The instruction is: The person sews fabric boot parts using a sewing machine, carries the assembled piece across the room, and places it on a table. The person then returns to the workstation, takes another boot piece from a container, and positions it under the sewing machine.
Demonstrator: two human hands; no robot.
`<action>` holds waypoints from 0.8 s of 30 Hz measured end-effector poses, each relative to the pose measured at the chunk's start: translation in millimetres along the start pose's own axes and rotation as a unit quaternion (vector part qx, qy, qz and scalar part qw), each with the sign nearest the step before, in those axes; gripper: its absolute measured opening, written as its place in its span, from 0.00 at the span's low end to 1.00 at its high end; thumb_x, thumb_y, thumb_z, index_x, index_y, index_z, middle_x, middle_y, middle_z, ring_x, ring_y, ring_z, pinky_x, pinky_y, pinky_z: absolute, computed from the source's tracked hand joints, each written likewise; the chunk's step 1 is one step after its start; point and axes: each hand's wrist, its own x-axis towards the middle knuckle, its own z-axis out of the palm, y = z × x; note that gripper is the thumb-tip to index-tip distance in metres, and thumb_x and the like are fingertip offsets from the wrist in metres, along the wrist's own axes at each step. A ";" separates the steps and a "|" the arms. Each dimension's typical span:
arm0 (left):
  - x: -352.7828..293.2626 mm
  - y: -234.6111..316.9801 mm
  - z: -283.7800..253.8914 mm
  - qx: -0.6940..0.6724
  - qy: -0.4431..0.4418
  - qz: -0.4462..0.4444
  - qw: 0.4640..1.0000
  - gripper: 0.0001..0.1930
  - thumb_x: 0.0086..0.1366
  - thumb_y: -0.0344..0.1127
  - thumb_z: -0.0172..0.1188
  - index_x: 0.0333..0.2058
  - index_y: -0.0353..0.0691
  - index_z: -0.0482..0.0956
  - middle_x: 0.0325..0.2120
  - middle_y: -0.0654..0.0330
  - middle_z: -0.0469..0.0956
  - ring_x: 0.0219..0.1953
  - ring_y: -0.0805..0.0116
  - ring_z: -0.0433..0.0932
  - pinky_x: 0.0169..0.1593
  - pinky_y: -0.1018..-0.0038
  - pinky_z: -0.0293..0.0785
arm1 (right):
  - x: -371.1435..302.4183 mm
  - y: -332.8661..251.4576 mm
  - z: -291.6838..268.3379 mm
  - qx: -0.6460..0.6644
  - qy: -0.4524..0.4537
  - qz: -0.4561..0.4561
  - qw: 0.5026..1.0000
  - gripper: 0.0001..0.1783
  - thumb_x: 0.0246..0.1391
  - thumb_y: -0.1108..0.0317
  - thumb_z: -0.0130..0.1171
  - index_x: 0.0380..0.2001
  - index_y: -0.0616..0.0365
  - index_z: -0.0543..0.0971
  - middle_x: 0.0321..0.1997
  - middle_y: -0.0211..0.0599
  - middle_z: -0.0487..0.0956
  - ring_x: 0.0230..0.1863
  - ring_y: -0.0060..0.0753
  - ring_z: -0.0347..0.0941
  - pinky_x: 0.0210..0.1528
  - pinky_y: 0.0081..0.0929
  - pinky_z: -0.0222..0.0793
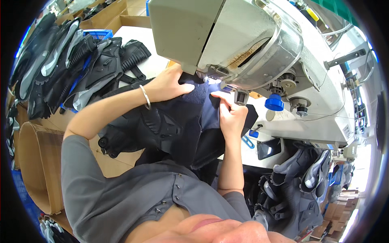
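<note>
A black garment piece (162, 123) with molded pads and a navy fabric panel (211, 111) lies under the head of a sewing machine (239, 44). My left hand (169, 84) presses on the cloth left of the lit needle area, thumb stretched out and apart; its fingertips are partly hidden by the machine. On the other side, my right hand (233, 115) grips the right edge of the navy panel. Its index finger points toward the needle, and the remaining fingers are curled. The needle itself is hard to make out in the glare.
Black and grey padded pieces (97, 60) are heaped at the left, near a blue crate (99, 34). More hang at the lower right (289, 190). A cardboard box (42, 166) stands at left. A dark phone-like slab (269, 149) and blue-handled tool (247, 141) lie on the white table.
</note>
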 end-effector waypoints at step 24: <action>6.6 -0.5 3.1 0.039 -0.028 -0.093 0.994 0.40 0.49 0.62 0.64 0.55 0.44 0.67 0.43 0.45 0.77 0.44 0.49 0.77 0.48 0.64 0.73 | 4.9 -10.4 4.8 -0.127 0.009 0.005 0.992 0.03 0.49 0.71 0.58 0.28 0.57 0.80 0.22 0.45 0.76 0.25 0.45 0.73 0.30 0.34 0.65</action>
